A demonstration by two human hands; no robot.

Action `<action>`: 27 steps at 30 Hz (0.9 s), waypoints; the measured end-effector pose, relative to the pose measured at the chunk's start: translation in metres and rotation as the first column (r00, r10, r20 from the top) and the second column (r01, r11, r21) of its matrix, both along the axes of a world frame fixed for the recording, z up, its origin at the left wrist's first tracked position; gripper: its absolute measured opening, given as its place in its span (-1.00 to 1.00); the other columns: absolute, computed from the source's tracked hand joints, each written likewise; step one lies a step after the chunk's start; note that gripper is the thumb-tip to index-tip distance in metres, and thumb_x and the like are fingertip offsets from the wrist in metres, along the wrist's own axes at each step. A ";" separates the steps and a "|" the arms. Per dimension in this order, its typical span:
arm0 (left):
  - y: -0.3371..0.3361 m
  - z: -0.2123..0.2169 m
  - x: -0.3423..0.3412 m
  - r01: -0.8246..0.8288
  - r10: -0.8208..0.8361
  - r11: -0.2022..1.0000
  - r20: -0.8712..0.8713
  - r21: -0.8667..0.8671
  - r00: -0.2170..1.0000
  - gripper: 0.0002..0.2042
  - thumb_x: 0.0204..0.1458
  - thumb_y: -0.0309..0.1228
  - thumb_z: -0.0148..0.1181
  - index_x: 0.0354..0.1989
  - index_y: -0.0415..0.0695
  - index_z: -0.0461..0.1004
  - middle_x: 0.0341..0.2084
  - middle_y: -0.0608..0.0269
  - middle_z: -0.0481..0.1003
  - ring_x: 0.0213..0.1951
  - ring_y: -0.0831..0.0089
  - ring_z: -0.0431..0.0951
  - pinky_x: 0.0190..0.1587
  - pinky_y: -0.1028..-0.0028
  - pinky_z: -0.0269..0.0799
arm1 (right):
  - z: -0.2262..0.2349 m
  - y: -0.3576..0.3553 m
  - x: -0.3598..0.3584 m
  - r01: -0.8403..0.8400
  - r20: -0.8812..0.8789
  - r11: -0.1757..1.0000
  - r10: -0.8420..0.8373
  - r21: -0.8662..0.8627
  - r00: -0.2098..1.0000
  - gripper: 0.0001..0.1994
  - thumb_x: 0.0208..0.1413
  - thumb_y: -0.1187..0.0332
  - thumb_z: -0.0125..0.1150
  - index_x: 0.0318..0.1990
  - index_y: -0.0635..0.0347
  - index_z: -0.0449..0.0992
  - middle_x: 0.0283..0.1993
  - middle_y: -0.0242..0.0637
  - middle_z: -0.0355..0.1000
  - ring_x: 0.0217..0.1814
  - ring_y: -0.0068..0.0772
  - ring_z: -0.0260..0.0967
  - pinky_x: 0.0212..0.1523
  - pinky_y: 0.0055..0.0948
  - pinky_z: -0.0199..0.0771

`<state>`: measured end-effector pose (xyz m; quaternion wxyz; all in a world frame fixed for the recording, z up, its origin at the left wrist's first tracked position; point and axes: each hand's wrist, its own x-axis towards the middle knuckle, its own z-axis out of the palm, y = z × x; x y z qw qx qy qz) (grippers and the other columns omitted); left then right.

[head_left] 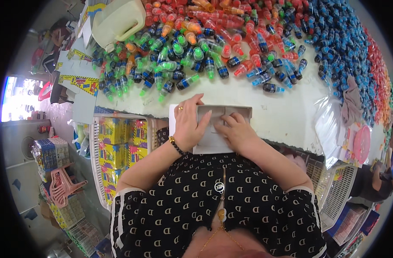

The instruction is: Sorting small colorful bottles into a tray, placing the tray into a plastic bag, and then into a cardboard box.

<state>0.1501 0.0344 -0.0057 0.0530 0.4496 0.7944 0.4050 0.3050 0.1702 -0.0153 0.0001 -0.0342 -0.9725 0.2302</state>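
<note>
A shallow, open white-grey cardboard box [209,147] sits at the table's near edge, right in front of my body. My left hand [187,122] holds its left side, thumb along the inside of the wall and fingers stretched over the outer flap. Inside the box, my right hand [239,135] has its fingers bent against an inner cardboard fold. The tips of those fingers are partly hidden. Beyond the box lie many small plastic bottles with green caps [166,66] and dark labels.
Piles of red bottles [222,21] and blue bottles [334,38] cover the far table. A translucent jug [119,21] lies at the far left. White baskets flank me, the left basket [95,163] holding yellow printed boxes [112,152]. A cloth [352,103] lies at right.
</note>
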 end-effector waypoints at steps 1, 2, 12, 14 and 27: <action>-0.003 0.004 -0.001 0.037 -0.036 0.998 0.016 -0.056 0.999 -0.54 0.06 -0.25 0.16 0.12 -0.16 0.30 -0.17 0.14 0.43 -0.02 0.16 0.36 0.13 0.22 0.08 | 0.006 0.005 -0.001 -0.039 0.005 0.999 0.039 -0.001 0.999 -0.62 -0.05 0.42 0.19 0.01 0.05 0.48 0.07 -0.23 0.36 0.14 -0.12 0.26 0.14 -0.20 0.35; -0.006 0.008 -0.003 0.074 -0.071 0.991 0.035 -0.110 0.997 -0.52 0.06 -0.24 0.17 0.13 -0.16 0.29 -0.16 0.11 0.43 0.00 0.14 0.36 0.14 0.21 0.09 | 0.016 0.014 -0.003 -0.046 -0.003 0.999 0.046 0.011 0.999 -0.62 -0.05 0.42 0.19 0.01 0.05 0.48 0.07 -0.23 0.36 0.14 -0.12 0.26 0.14 -0.20 0.35; 0.078 0.069 -0.117 0.275 -0.289 0.935 -0.033 -0.222 0.957 -0.50 0.01 -0.20 0.27 0.06 -0.25 0.39 -0.14 0.04 0.44 -0.11 0.20 0.47 -0.03 0.32 0.40 | 0.028 0.180 -0.097 0.319 -0.434 0.932 -0.363 -0.172 0.824 -0.60 0.05 0.51 0.18 0.09 0.09 0.45 0.03 -0.19 0.42 0.04 -0.19 0.38 0.08 -0.31 0.36; 0.119 0.067 -0.120 0.264 -0.260 0.915 0.057 -0.305 0.964 -0.51 0.00 -0.19 0.28 0.03 -0.24 0.41 -0.16 0.05 0.44 -0.15 0.23 0.50 -0.06 0.34 0.42 | 0.005 0.204 -0.130 0.311 -0.613 0.941 -0.167 0.135 0.772 -0.58 0.05 0.51 0.16 0.12 0.09 0.43 0.06 -0.17 0.40 0.07 -0.20 0.35 0.10 -0.31 0.33; 0.208 0.012 -0.128 -0.043 -0.021 0.996 0.648 0.084 0.761 -0.63 0.07 -0.12 0.17 -0.19 -0.22 0.50 -0.34 0.00 0.53 -0.30 0.10 0.54 -0.18 0.30 0.46 | 0.001 0.264 -0.167 0.367 -0.645 0.826 -0.563 -0.427 0.516 -0.70 0.00 0.47 0.13 -0.06 0.02 0.48 -0.11 -0.13 0.43 -0.12 -0.09 0.45 -0.10 -0.23 0.47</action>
